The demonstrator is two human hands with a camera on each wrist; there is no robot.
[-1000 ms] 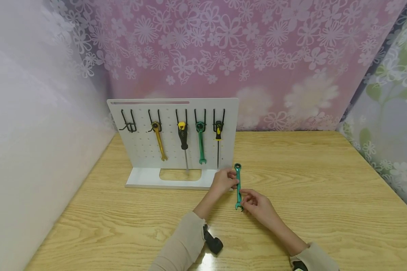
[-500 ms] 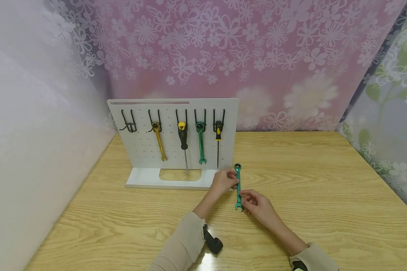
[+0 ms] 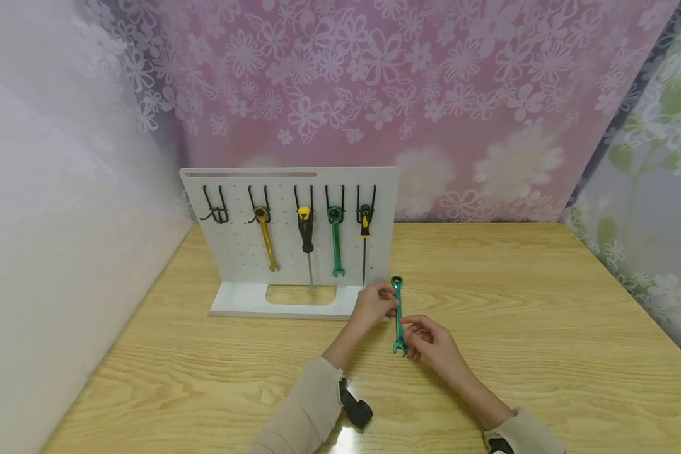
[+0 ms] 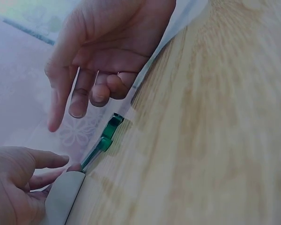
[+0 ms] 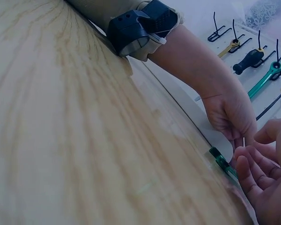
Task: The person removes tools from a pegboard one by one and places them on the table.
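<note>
A green combination wrench lies on the wooden table just right of the pegboard base, ring end away and open jaw nearer. Left of its shaft is my left hand, with fingertips at the shaft's edge; a firm hold is not visible. In the left wrist view this hand is partly behind the base's edge. My right hand is beside the open-jaw end, fingers loosely bent. The left wrist view shows the right hand apart from the wrench.
A white pegboard stands behind and left. On its hooks hang a yellow wrench, a larger screwdriver, another green wrench and a thin screwdriver. The leftmost hook bears no tool.
Both hands and the wrench keep their places. The head view has shifted very slightly.
</note>
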